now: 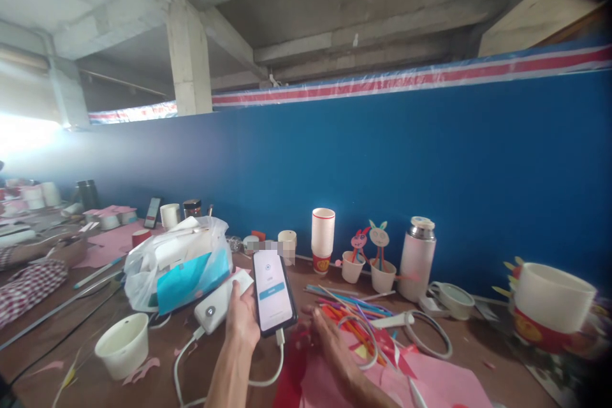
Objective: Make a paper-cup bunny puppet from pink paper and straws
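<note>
My left hand (243,315) is closed around the left side of a smartphone (274,290), which is held upright with its screen lit. A white cable (273,375) is plugged into the phone's bottom edge. Another cable end runs into a white power bank (210,309), whose far end passes behind my left thumb. My right hand (327,341) hovers low beside the phone with loosely bent fingers apart; I see nothing in it. Under and around it are pink paper (444,386), red sheet material (289,376) and a pile of coloured pipe cleaners (342,299).
Two paper cups with rabbit-like figures (379,236), stacked cups (324,233) and a thermos (417,261) stand along the blue partition (406,146). Left are a stuffed plastic bag (143,268) and a paper bowl (122,347). A checked sleeve (29,290) shows at far left.
</note>
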### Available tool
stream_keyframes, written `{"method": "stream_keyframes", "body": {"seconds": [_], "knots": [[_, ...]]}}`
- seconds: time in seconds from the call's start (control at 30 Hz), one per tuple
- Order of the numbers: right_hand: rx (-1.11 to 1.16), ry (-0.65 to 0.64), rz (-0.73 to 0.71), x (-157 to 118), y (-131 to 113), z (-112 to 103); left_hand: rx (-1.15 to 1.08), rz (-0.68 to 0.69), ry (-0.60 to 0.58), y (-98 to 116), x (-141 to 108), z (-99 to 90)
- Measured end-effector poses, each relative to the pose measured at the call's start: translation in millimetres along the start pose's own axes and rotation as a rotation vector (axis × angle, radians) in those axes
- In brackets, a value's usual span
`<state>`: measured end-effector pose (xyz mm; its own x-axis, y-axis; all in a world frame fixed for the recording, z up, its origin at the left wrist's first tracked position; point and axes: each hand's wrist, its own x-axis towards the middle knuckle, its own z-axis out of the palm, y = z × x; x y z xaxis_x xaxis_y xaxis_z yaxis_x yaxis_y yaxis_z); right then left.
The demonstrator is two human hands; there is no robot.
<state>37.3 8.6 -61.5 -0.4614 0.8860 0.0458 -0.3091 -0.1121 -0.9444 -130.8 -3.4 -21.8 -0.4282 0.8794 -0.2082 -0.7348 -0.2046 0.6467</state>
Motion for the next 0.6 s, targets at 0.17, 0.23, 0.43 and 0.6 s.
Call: {"method": "stream_keyframes", "body": {"seconds": [0.17,0.23,0.43,0.6], "knots": [[0.051,-0.039,0.005,3.0,8.5,-3.4,0.031,0.022,-0.013,13.9,-1.5,-6.4],[0.048,-0.031,-0.002,5.0,13.7,-3.2,0.052,0.035,-0.017,15.9,-0.3,-9.3],[0.073,-0.007,0.029,6.7,19.6,0.0,0.071,0.014,0.014,18.0,-0.3,-10.1],[0.134,-0.01,0.034,2.8,16.3,4.7,0.043,0.02,-0.058,25.1,-2.5,-12.0]]}}
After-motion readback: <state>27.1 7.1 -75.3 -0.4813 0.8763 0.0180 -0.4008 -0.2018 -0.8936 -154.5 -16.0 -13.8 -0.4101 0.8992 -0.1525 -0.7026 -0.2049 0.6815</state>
